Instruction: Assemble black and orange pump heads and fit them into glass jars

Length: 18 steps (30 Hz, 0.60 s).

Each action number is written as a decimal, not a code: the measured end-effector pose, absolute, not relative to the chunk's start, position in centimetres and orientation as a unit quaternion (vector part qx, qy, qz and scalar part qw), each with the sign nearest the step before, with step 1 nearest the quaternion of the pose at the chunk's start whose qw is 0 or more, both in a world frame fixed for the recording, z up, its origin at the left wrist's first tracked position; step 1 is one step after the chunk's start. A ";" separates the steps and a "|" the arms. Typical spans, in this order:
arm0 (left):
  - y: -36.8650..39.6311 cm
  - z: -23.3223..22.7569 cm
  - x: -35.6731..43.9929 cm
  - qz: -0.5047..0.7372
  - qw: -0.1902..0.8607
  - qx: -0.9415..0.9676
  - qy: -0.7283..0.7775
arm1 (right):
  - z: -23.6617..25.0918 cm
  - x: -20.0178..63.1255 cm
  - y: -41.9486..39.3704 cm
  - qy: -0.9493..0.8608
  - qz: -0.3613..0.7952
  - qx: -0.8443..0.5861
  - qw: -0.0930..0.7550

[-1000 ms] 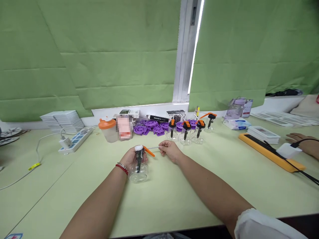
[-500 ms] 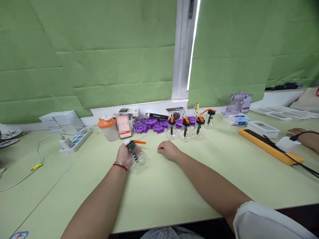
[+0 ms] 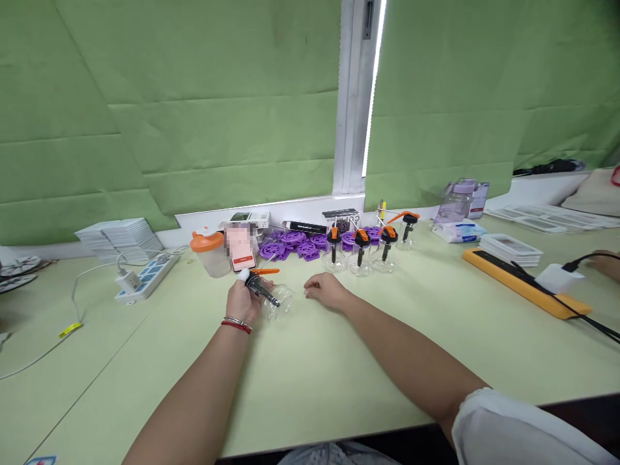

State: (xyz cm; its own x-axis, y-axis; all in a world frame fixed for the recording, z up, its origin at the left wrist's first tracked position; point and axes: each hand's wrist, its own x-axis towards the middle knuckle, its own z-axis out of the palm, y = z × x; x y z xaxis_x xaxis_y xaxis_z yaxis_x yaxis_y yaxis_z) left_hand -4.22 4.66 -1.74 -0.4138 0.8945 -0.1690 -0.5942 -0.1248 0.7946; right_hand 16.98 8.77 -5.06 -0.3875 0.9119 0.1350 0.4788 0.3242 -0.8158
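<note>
My left hand [image 3: 243, 302] is wrapped round a small clear glass bottle [image 3: 281, 302] with a wide body, a black cap, a black inner tube and an orange lever. The bottle is tilted, its base toward the right, and the orange lever [image 3: 267, 271] sticks out sideways from the cap. My right hand [image 3: 327, 290] rests on the table to the right of it, fingers curled in, with nothing visible in them. Several similar glass bottles [image 3: 360, 258] with black caps and orange levers stand upright beyond my right hand.
Behind are purple plastic parts [image 3: 290, 242], a phone [image 3: 241, 248] and an orange-lidded cup [image 3: 213, 255]. A white power strip [image 3: 148, 278] lies left, an orange one [image 3: 523, 284] right. Another person's hand [image 3: 608, 265] is at the right edge, near stacked white cards [image 3: 511, 250].
My left hand has tipped the bottle further over, so its base has swung up and to the right. My right hand has hardly moved. The other person's hand has drawn back rightward.
</note>
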 end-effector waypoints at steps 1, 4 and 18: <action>4.7 -1.6 -4.1 0.737 0.509 0.183 0.405 | -4.6 17.2 8.6 -0.732 0.381 -0.456 0.334; 4.3 -1.0 -3.3 0.764 0.515 0.193 0.338 | -2.6 17.7 7.3 -0.646 0.523 -0.421 0.364; 0.5 0.3 0.4 0.570 0.436 0.480 0.505 | 0.4 19.7 0.5 -0.515 0.677 -0.381 0.362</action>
State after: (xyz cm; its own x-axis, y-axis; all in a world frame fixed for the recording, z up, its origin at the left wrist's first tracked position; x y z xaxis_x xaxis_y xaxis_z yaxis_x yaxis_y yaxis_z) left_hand 0.44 0.54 0.30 -0.1578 0.9817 0.1070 -0.0121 -0.1102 0.9938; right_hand 19.74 0.48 0.41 -0.4479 0.8826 -0.1431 -0.0973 -0.2072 -0.9734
